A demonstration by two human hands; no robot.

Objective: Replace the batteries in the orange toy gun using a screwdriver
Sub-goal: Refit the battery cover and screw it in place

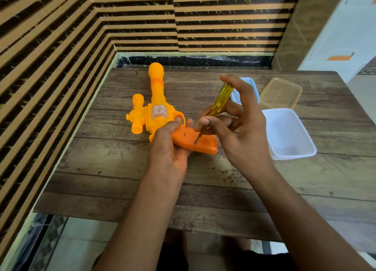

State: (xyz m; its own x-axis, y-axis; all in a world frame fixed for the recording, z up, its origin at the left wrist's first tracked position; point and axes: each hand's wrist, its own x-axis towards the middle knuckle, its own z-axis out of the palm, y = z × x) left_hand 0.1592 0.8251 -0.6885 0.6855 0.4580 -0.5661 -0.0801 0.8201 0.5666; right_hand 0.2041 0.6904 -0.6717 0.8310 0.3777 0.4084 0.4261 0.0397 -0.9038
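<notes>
The orange toy gun (pixel 154 112) lay on the wooden table (pixel 114 169), its grip clasped by the left hand (pixel 171 146); the right hand (pixel 242 132) pinched the screwdriver (pixel 215 106), tip seated at the cover screw; cover apparently unopened, battery exchange judged outstanding.

I am looking at a toy gun (pixel 157 95) that is showing bright yellow-orange along its body and barrel, with a deeper orange band (pixel 157 81) round the barrel, a deeper orange grip (pixel 203 146), and a white-and-orange sticker (pixel 157 112). The screwdriver (pixel 220 98) is glowing translucent yellow in the handle and grey in the shaft. The table (pixel 122 169) is showing weathered brown wood grain in planks. Toward its right edge I am seeing a pale blue container (pixel 256 91), a translucent amber container (pixel 281 93) and a frosted white container (pixel 289 136). The wall (pixel 61 36) is running in tan and black stripes.
</notes>
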